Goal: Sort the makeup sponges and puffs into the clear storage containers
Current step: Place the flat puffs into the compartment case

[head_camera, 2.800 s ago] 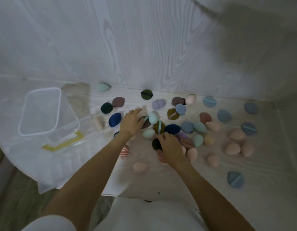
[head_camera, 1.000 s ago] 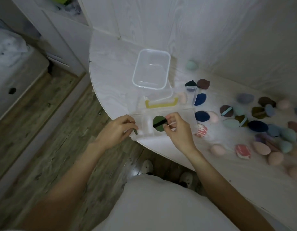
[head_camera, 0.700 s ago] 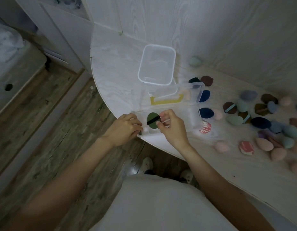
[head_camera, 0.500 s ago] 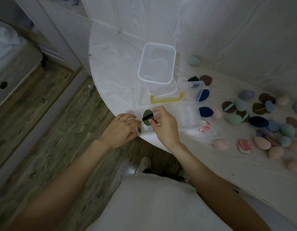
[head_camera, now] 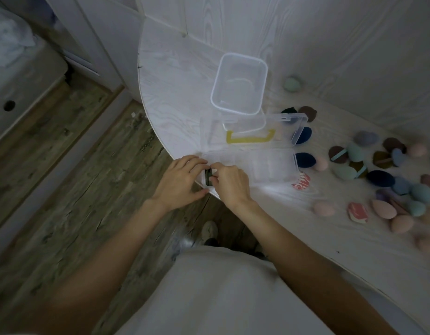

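Both hands meet at frame centre, over the left end of the long clear plastic divided organizer box (head_camera: 252, 165) on the white wood-grain tabletop (head_camera: 175, 76). The right hand (head_camera: 229, 183) pinches a dark green round puff with a black strap (head_camera: 208, 177), standing on edge in the end compartment. The left hand (head_camera: 181, 181) curls loosely against the box end, holding nothing I can make out. Loose sponges (head_camera: 383, 212) sit right.

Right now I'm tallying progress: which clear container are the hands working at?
The long divided case at the table's edge, where both hands press a dark green puff into its left end; the rectangular tub behind sits untouched.
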`<act>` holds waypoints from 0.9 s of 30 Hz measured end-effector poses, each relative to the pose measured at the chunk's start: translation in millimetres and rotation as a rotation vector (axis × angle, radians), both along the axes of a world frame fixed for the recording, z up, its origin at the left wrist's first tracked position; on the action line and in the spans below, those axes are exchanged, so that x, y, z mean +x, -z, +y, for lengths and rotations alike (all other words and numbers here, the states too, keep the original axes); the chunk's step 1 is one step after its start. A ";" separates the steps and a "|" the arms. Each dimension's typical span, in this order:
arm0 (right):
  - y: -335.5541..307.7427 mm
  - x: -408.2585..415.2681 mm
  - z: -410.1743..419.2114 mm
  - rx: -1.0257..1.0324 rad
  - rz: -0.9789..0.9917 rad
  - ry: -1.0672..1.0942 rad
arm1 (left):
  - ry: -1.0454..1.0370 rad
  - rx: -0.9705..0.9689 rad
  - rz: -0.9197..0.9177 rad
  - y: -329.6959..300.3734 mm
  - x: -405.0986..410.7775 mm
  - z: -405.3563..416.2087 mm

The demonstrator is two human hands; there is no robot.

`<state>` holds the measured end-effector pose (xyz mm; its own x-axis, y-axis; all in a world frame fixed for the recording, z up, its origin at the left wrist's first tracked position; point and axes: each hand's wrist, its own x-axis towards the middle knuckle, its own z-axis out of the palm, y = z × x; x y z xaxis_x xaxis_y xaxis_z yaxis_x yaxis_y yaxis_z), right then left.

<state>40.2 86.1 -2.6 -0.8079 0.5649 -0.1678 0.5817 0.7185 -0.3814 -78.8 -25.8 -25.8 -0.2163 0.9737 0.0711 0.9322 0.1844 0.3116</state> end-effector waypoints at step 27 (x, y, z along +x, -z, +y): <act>15.7 46.2 284.8 -0.055 0.114 0.211 | -0.287 0.001 0.098 2.7 47.3 24.0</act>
